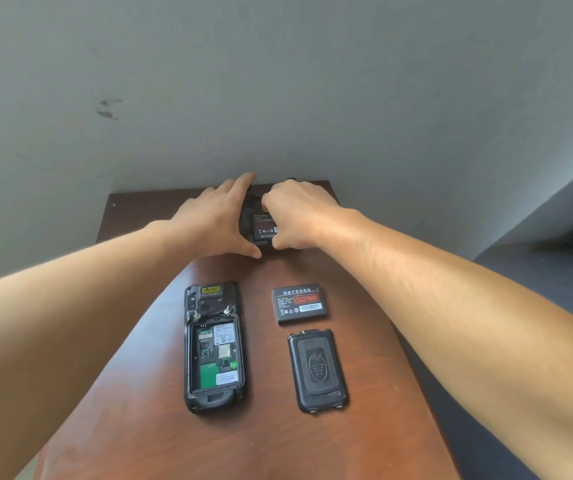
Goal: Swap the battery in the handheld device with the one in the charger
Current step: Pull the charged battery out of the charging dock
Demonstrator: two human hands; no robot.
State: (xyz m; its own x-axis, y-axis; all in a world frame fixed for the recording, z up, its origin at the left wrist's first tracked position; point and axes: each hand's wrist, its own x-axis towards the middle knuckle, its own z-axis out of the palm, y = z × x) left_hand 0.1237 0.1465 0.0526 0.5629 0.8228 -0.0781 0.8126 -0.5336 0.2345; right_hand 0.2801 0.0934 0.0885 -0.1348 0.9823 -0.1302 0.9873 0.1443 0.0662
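Note:
The black handheld device [214,346] lies face down near the table's front, its back cover off and its battery bay bare. To its right lie a loose black battery [299,304] and, nearer me, the black back cover [317,370]. At the far end sits the black charger [248,220] with a battery [263,226] in it. My left hand [215,220] rests on the charger's left side with fingers spread. My right hand [299,213] curls over its right side, fingertips on the battery. Most of the charger is hidden by both hands.
The brown wooden table [139,393] is narrow and butts against a grey wall [278,98]. A dark grey surface [555,254] lies beyond the table's right edge.

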